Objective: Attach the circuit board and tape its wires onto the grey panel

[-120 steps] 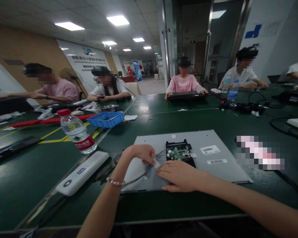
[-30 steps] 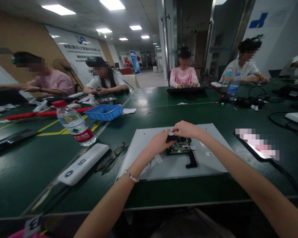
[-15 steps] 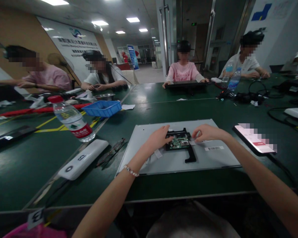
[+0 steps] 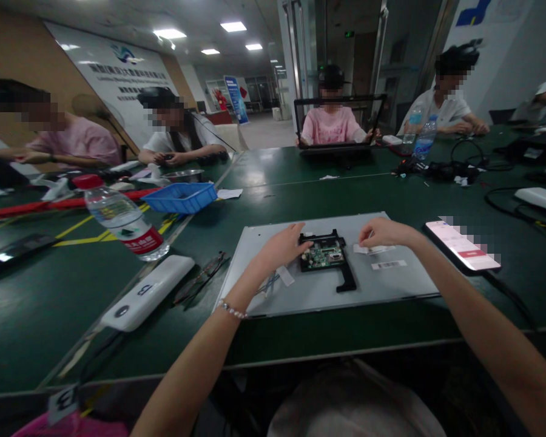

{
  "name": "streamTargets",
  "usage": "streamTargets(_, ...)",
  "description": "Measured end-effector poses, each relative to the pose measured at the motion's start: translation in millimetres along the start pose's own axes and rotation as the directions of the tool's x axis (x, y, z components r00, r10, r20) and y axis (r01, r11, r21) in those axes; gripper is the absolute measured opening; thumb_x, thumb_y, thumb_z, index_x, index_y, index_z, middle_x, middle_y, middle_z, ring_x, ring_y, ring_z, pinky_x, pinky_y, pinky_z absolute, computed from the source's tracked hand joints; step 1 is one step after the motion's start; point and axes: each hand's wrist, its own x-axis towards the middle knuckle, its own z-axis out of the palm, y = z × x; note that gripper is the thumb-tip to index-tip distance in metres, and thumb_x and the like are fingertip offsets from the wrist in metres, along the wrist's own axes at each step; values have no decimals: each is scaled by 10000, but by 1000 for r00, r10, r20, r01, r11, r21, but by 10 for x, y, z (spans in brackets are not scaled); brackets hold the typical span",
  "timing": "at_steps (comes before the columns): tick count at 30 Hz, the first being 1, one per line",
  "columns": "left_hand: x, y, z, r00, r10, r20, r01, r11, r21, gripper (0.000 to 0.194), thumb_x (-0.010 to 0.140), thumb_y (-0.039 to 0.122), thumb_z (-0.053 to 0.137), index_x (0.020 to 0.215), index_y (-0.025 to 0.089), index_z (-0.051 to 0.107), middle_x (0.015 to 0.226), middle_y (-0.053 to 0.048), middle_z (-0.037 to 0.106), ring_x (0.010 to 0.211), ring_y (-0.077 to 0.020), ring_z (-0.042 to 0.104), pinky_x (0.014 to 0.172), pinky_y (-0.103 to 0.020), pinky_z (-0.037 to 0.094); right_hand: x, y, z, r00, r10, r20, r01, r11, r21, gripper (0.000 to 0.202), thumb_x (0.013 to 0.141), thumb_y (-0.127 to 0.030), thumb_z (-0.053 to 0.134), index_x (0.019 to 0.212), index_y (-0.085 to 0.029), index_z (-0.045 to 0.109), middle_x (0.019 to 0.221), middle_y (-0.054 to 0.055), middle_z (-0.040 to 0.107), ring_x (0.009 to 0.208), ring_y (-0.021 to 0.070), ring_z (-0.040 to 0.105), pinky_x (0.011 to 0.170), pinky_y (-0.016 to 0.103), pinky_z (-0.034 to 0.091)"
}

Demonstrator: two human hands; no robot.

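A grey metal panel (image 4: 318, 299) lies on the green table before me. On it sits a black bracket (image 4: 347, 276) around a green circuit board (image 4: 330, 257). My left hand (image 4: 284, 247) rests at the bracket's left edge, thumb and fingers apart, with the thumb over the board's corner. To the right of the bracket, my right hand (image 4: 382, 233) has its fingertips pinched at a whitish strip (image 4: 368, 249) on the panel; its grip is too small to make out. A barcode label (image 4: 389, 265) lies below that strip, and a clear tape piece (image 4: 285, 276) is near my left wrist.
Left of the panel are glasses (image 4: 202, 276), a white power bank (image 4: 148, 294), a water bottle (image 4: 122, 221) and a blue tray (image 4: 182, 198). A phone (image 4: 464, 246) lies to the right. Several people sit across the table, one holding a black frame (image 4: 341, 147).
My right hand has moved right, away from the bracket, and more of the whitish strip shows. My left hand stays at the bracket. Across the table, a person has raised the black frame upright.
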Motion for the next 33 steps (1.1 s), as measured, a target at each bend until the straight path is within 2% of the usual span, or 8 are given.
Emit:
streamTargets(4, 3, -169, -196, 998, -60, -25, 60, 998, 9, 461, 912, 487, 361, 1150, 145, 559, 1117, -106, 618, 939, -210, 594, 814, -294, 431, -9, 185, -100, 991, 116, -62, -120, 991, -64, 171, 734, -219, 601, 816, -170, 742, 861, 57, 728, 805, 187, 653, 682, 241, 462)
streamTargets(8, -44, -445, -343, 983, -143, 119, 145, 989, -8, 486, 865, 572, 375, 948, 187, 660, 940, -68, 678, 817, -195, 610, 712, -268, 434, -20, 226, -110, 976, 168, -136, -183, 977, -105, 180, 723, -221, 613, 833, -167, 745, 872, 67, 726, 799, 189, 654, 688, 238, 465)
streamTargets(13, -118, -679, -414, 906, 20, 422, 24, 995, -98, 368, 774, 519, 517, 873, 207, 685, 878, -21, 692, 779, -166, 605, 717, -235, 428, -20, 124, -59, 943, 193, -270, -228, 968, -104, 236, 759, -281, 583, 899, -172, 739, 942, 86, 713, 825, 205, 647, 686, 262, 467)
streamTargets(18, -131, -658, -471, 855, 89, 510, -4, 986, -167, 233, 714, 294, 528, 856, 196, 683, 776, 8, 680, 730, -145, 606, 681, -209, 431, 9, 60, 21, 957, 151, -247, -181, 978, -105, 265, 796, -301, 542, 918, -168, 736, 930, 92, 710, 786, 191, 648, 682, 264, 458)
streamTargets(21, -126, -679, -496, 881, 63, 468, 17, 986, -163, 249, 732, 253, 474, 856, 186, 680, 749, 6, 678, 705, -137, 613, 672, -202, 437, 24, 65, 43, 959, 131, -251, -163, 980, -111, 274, 805, -306, 536, 945, -174, 732, 931, 88, 711, 793, 189, 648, 696, 266, 456)
streamTargets(27, -131, -893, -451, 956, -110, 272, 90, 992, 85, 275, 749, 254, 455, 876, 194, 692, 864, -26, 703, 770, -166, 630, 688, -221, 452, 18, 27, 29, 944, 76, -320, -118, 987, -112, 291, 827, -302, 519, 982, -159, 720, 956, 93, 705, 854, 204, 643, 724, 274, 464)
streamTargets(30, -127, -917, -398, 960, -148, 239, 120, 985, 127, 274, 753, 261, 468, 902, 200, 690, 914, -36, 699, 808, -182, 635, 728, -238, 463, 56, -33, 50, 936, -27, -351, -23, 990, -139, 293, 857, -305, 498, 997, -152, 705, 987, 94, 695, 873, 196, 639, 763, 278, 466)
streamTargets(33, -102, -807, -345, 982, -166, 87, 149, 973, 175, 296, 790, 292, 473, 1003, 198, 656, 1008, -55, 674, 917, -209, 621, 830, -280, 462, 155, -146, 103, 912, -186, -367, 107, 969, -224, 296, 875, -303, 499, 1056, -147, 674, 1084, 106, 663, 977, 208, 612, 861, 299, 446)
